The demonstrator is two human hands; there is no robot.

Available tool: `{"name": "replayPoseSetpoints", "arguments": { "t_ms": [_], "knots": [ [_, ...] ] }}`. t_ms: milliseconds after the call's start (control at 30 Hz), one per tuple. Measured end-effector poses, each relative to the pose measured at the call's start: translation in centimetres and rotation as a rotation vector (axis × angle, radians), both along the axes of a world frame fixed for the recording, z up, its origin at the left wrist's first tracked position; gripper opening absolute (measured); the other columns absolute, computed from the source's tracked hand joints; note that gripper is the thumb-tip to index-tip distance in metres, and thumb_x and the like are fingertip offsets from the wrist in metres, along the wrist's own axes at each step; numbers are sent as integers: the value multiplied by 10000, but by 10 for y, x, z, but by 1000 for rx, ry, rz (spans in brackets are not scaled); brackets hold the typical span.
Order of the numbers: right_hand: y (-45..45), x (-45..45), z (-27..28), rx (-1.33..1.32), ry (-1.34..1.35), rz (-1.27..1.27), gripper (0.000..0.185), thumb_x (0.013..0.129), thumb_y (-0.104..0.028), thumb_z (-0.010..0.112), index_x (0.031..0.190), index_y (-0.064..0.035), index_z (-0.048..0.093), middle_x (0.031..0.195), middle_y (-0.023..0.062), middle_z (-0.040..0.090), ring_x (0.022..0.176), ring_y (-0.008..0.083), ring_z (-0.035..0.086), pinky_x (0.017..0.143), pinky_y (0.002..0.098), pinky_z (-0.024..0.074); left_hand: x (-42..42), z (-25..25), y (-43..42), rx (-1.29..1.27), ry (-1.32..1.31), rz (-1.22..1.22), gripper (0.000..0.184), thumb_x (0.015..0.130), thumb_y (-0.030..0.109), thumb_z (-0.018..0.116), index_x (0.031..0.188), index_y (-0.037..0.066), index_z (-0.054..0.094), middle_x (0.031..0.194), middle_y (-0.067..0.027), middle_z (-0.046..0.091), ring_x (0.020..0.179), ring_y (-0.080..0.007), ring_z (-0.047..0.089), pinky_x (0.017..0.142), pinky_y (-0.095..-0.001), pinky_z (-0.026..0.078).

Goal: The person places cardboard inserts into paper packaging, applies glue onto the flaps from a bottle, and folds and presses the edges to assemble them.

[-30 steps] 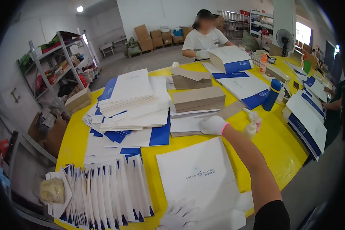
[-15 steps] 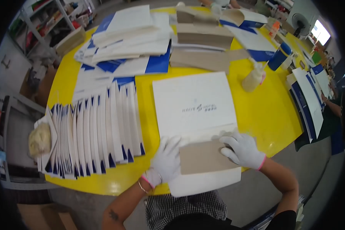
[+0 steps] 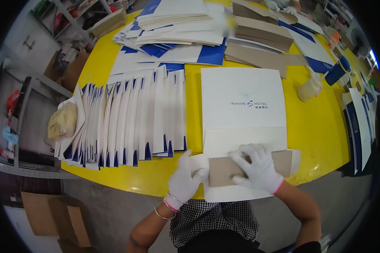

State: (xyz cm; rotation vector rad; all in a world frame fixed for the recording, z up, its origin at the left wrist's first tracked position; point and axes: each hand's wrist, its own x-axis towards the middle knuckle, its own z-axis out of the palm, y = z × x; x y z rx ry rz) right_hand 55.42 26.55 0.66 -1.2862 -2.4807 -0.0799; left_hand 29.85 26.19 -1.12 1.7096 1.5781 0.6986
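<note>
A white paper bag (image 3: 240, 86) printed "NAIVE HOTEL" lies flat in front of me, its bottom end unfolded toward me. A grey-brown cardboard strip (image 3: 221, 172) rests across that end. My right hand (image 3: 257, 168), in a white glove, presses on the strip with fingers spread. At the strip's left end, my gloved left hand (image 3: 185, 181) has the bag's small side flap (image 3: 199, 163) between thumb and fingers. Another side flap (image 3: 296, 161) sticks out at the right.
Standing folded bags (image 3: 126, 122) fill the table's left, beside a yellowish wrapped lump (image 3: 63, 122). Behind are stacked bag sheets (image 3: 173, 25) and cardboard strips (image 3: 261, 36). A squeeze bottle (image 3: 310, 88) and blue cup (image 3: 337, 71) stand right. Another person's gloved hands (image 3: 280, 7) show at the far edge.
My view has turned, shifting the scene rightward. My left hand has gone from lying by the strip to gripping the left side flap. My right hand has spread over the strip's middle.
</note>
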Motion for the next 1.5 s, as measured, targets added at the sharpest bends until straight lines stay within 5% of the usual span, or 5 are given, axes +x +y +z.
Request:
{"name": "replayPoseSetpoints", "arguments": {
  "t_ms": [433, 1067, 1233, 1333, 1500],
  "knots": [
    [34, -28, -13, -100, 60, 34, 515, 762, -475, 683, 1223, -250, 647, 845, 55, 440, 785, 254, 483, 688, 423, 391, 5, -8, 4, 141, 214, -19, 351, 893, 302, 588, 1137, 74, 483, 618, -143, 608, 541, -339, 615, 485, -458, 477],
    [32, -32, -17, -70, 42, 170, 580, 690, -542, 691, 1196, -264, 631, 1180, 51, 498, 1018, 274, 474, 787, 427, 400, 26, 5, 4, 165, 405, -131, 402, 843, 286, 697, 1116, 40, 535, 922, -149, 612, 746, -310, 611, 646, -403, 502],
    [31, -27, -35, -127, 254, 199, 448, 677, -387, 677, 1039, -126, 636, 1151, 76, 536, 1049, 266, 505, 822, 427, 431, 51, 19, 19, 112, -221, -252, 284, 819, 161, 688, 1050, 50, 565, 934, -137, 588, 822, -317, 581, 715, -392, 490],
    [25, -21, -28, -382, 480, 161, 329, 744, -280, 637, 981, -53, 637, 1071, 97, 588, 1032, 274, 552, 887, 424, 453, 60, -3, 43, 469, 129, -463, 317, 843, 277, 650, 1082, 83, 574, 1044, -136, 599, 957, -335, 554, 883, -468, 413],
    [-16, 37, -31, 50, 198, -389, 505, 695, -359, 724, 1102, -85, 607, 1094, 87, 592, 1012, 255, 568, 870, 392, 463, 65, -8, 46, 626, 431, -674, 372, 876, 293, 584, 1187, 91, 552, 1105, -148, 543, 1028, -348, 520, 876, -487, 374]
  ]
}}
